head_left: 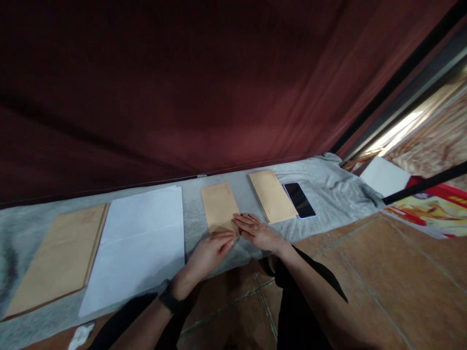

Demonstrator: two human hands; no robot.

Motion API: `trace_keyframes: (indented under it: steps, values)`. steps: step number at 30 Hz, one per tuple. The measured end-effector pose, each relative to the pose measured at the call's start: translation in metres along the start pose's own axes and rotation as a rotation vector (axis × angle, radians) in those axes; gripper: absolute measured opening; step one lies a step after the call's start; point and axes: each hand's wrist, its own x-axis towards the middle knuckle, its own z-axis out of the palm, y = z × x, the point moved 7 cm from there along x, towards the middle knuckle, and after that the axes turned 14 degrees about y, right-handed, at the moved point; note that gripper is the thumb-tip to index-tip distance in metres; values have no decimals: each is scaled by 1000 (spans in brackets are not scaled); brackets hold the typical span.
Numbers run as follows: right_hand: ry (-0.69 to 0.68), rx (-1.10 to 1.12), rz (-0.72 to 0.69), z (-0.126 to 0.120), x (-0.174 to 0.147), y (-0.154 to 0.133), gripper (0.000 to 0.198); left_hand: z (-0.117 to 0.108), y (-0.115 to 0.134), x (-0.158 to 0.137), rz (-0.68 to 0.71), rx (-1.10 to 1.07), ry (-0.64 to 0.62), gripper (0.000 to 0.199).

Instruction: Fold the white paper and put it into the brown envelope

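Observation:
A small brown envelope (pixel 220 204) lies flat on the grey cloth in front of me, with faint red print along its right side. At its near edge my left hand (pixel 213 250) has its fingers pressed together on the paper; a dark watch band is on that wrist. My right hand (pixel 257 232) lies over the envelope's near right corner, fingers stretched out flat and close together. The two hands meet at that corner and hide it. Right of them sits a stack of similar brown envelopes (pixel 273 195).
A phone (pixel 299 200) lies beside the envelope stack. To the left are white paper sheets (pixel 140 243) and larger brown envelopes (pixel 60 253). Grey cloth (pixel 339 187) covers the narrow surface, backed by a dark red curtain (pixel 219 87). A colourful box (pixel 434 209) stands at right.

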Motion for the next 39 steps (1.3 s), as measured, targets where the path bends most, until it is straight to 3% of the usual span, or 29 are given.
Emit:
trace_keyframes:
  steps: [3, 8, 15, 22, 26, 30, 35, 39]
  values:
    - [-41, 22, -17, 0, -3, 6, 59, -16, -29, 14, -101, 108, 134, 49]
    - [-24, 29, -7, 3, 0, 8, 52, 8, -52, 47, -21, 323, -12, 61]
    - [23, 17, 17, 0, 10, 5, 43, 16, -70, 98, -85, 522, 50, 64]
    - [58, 34, 72, -1, 10, 6, 49, 10, -80, 113, -223, 533, 41, 63]
    - [35, 10, 201, -2, 11, 16, 66, 13, -68, 102, -240, 512, -4, 61]
    - [-4, 13, 250, -6, 13, 18, 71, 18, -43, 73, -176, 463, -37, 59]
    - [35, -3, 231, -17, 16, 11, 60, 23, -7, 20, -103, 419, -68, 58]
    - [96, -86, 301, -25, 19, 5, 44, 28, 12, -8, -85, 423, -65, 57]
